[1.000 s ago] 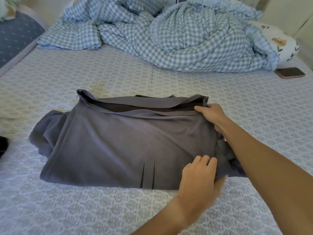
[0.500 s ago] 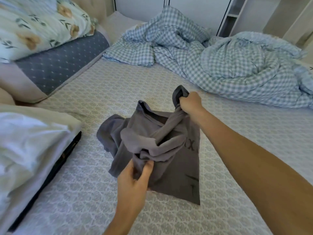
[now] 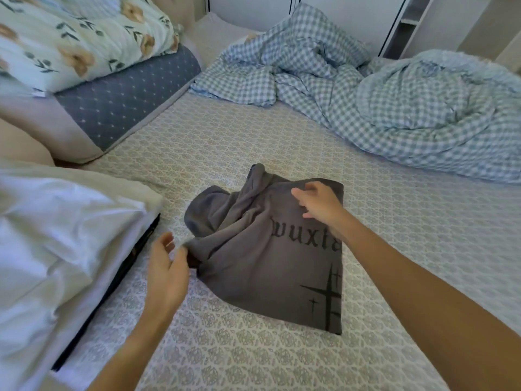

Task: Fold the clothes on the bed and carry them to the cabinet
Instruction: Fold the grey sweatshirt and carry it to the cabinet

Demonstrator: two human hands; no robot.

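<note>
One bed (image 3: 214,142) fills the view, covered in a patterned grey-white sheet. Beyond the grey garment, toward the far right of the bed, lies one crumpled blue-and-white checked duvet (image 3: 394,103). To the far left of the garment are two stacked bolsters or pillows: one floral cushion (image 3: 73,38) on top of one dark blue dotted cushion (image 3: 124,94). Just left of the garment, at the near left edge of the bed, sits one pile of white and beige folded fabric (image 3: 56,235) with a dark edge beneath it. Behind the duvet stands one white cabinet (image 3: 408,24) with an open shelf section.

One grey garment (image 3: 253,263) lies on the sheet near the middle of the bed, partly folded, its left part bunched. It bears one line of black lettering and black cross-shaped stars near its lower right corner.

Two bare hands are in view. The right hand (image 3: 318,204) rests over the garment's top edge, fingers spread and released, gripping nothing. The left hand (image 3: 166,269) is at the garment's bunched left corner, palm open, thumb touching the cloth; whether it pinches the fabric I cannot tell.
</note>
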